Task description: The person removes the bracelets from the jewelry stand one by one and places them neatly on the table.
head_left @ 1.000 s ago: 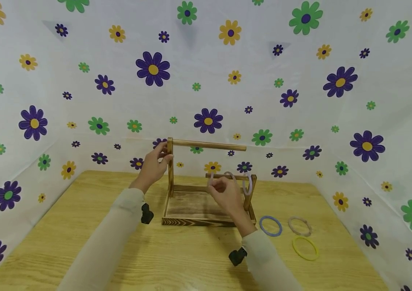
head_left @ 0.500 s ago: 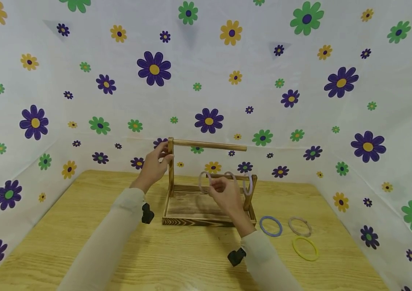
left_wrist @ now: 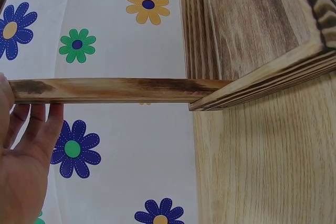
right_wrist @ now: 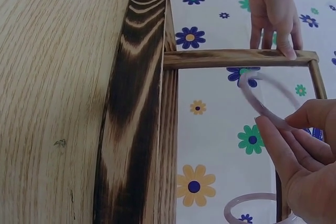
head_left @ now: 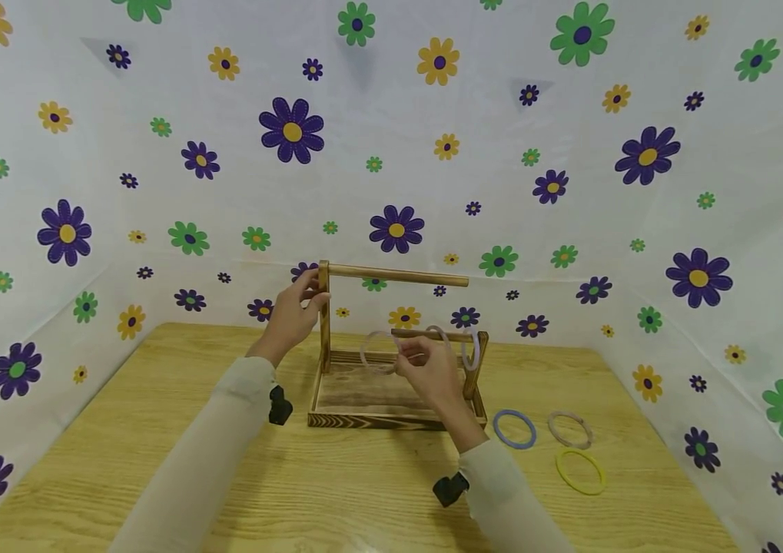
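Pinching a pale ring point(right_wrist: 255, 103) by its edge in the right grip point(head_left: 429, 372), out to that grip's left; clasping a wooden upright point(head_left: 325, 338) in the left grip point(head_left: 292, 313), higher and farther left.

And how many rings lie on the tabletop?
3: the blue ring beside the rack, the beige ring farther right, the yellow ring nearest the camera. The right arm may hide others.

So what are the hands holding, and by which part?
The right hand pinches a pale ring by one side; the left hand grips the tall wooden post near its top.
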Motion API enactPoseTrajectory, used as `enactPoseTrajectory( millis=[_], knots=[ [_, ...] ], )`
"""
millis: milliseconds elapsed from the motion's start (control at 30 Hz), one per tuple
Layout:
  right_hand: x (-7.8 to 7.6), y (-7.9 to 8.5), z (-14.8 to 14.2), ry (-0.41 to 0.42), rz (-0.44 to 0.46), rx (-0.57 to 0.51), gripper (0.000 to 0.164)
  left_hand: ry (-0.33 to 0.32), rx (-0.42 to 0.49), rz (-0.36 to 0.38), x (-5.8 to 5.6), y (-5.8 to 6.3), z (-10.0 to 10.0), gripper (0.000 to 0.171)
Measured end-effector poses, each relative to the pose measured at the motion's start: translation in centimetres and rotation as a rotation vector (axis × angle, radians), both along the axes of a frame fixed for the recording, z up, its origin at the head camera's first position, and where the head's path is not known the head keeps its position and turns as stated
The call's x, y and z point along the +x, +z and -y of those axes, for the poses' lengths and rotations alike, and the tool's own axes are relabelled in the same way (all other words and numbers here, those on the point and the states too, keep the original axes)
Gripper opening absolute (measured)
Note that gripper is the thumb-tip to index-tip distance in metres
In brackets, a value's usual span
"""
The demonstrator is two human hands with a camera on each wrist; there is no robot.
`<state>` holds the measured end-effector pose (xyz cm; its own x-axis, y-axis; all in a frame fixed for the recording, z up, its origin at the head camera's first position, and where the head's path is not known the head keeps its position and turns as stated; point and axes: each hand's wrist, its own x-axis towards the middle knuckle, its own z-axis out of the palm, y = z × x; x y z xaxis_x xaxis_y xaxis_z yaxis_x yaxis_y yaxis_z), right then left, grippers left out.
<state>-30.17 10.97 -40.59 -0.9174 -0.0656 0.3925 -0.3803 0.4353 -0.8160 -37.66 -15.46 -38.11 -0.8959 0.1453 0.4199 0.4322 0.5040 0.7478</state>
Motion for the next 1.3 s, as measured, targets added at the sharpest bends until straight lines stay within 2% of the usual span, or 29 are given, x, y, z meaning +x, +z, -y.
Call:
enactPoseTrajectory(
  millis=[633, 1000, 1300],
  knots=[
    [1.4, 0.3, -1.4, 0.067, 0.019, 0.035, 0.017, 0.001, -0.003, 0.008, 0.0, -0.1, 0.0, 0.055],
    [2.3, 0.6, -2.6, 0.057, 0.042, 0.047, 0.022, -0.008, 0.005, 0.020, 0.2, 0.0, 0.1, 0.056],
    [2.3, 0.3, -3.2, 0.071, 0.070, 0.035, 0.021, -0.016, 0.012, 0.002, 0.1, 0.0, 0.1, 0.054]
  ],
)
